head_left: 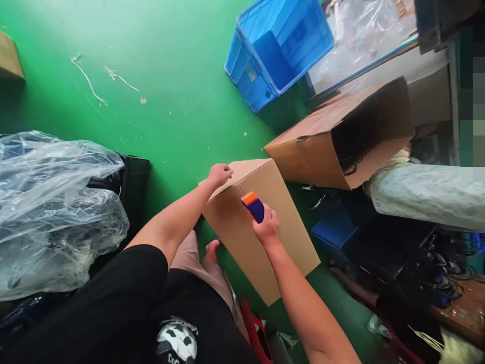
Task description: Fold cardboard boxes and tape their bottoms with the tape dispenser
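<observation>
A closed cardboard box (291, 237) stands in front of me on the green floor. My right hand (268, 222) is wrapped round a purple-and-orange tape dispenser (253, 205), held against or just over the near side of the box below its top edge. A faint strip, apparently clear tape, shows at that edge above the dispenser. My left hand (220, 175) is at the left end of the box's top, its fingers curled together; what they hold, if anything, is hidden.
An open cardboard box (310, 156) lies on its side at right, beyond it a blue plastic crate (250, 76). Clear plastic wrapping (56, 202) covers dark things at left. A plastic-wrapped roll (428, 194) juts in from the right. String scraps (89, 81) lie on the floor.
</observation>
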`<state>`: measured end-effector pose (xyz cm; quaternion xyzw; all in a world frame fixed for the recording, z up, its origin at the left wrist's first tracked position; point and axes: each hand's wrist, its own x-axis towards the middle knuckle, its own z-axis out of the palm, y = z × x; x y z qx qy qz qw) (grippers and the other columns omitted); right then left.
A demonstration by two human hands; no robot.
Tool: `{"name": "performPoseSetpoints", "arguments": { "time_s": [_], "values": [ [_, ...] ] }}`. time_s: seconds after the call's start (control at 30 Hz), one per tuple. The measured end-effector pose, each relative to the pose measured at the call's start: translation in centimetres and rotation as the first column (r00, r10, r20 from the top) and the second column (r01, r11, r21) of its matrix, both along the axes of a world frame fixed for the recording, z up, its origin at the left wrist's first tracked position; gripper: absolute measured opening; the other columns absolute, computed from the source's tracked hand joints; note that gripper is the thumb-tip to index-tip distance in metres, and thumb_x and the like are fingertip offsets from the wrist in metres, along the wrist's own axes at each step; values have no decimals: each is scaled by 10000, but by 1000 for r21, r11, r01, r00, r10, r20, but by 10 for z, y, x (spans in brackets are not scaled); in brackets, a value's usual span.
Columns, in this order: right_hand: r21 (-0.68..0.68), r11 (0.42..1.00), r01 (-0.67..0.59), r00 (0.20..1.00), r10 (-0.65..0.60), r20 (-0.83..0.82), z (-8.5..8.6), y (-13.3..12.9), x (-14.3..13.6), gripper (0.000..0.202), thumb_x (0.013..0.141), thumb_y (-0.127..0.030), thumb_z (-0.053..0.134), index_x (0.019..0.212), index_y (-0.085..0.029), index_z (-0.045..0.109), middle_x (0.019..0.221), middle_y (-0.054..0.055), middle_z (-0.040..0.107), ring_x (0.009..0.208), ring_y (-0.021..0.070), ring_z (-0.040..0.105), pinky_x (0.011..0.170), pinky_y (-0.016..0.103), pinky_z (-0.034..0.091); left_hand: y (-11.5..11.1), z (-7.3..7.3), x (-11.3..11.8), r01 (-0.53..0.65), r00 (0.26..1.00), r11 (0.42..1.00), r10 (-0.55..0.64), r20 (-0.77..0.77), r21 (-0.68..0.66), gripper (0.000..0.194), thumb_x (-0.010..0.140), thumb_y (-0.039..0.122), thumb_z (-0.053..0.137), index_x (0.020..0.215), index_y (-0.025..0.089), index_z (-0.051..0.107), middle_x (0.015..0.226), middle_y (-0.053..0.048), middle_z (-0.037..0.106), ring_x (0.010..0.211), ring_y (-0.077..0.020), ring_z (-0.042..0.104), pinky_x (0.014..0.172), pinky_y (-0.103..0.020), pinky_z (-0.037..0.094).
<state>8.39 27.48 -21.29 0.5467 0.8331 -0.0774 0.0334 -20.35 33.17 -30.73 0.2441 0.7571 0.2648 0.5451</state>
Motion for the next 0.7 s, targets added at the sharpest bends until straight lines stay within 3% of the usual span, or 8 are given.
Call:
{"name": "performPoseSetpoints", "arguments": {
  "time_s": [0.1, 0.23, 0.7],
  "values": [
    [-20, 1000, -8, 1000, 8, 12, -1, 3, 4, 623, 883, -351, 636, 1469, -164, 544, 1016, 104, 623, 887, 269, 601, 801, 388, 544, 3, -17, 5, -23, 999, 1000, 23, 48, 4, 162, 822, 261, 723, 673, 211, 763, 690, -30, 761, 712, -178, 618, 752, -292, 487],
    [-38, 999, -25, 999, 27, 46, 3, 5, 6, 596, 903, -373, 627, 1455, -163, 551, 1018, 106, 628, 890, 271, 603, 813, 398, 551, 1, -28, 12, -73, 993, 997, 71, 98, 22, 170, 810, 238, 699, 647, 209, 735, 702, -24, 763, 692, -171, 597, 726, -297, 474],
    [-3, 998, -63, 998, 63, 14, 8, 12, 12, 610, 901, -386, 642, 1460, -160, 551, 1045, 123, 646, 904, 277, 632, 804, 389, 562, -12, -26, 27, -288, 956, 941, 272, 113, 179, 169, 856, 307, 659, 714, 224, 698, 735, -19, 748, 814, -200, 678, 830, -321, 530]
  ]
}}
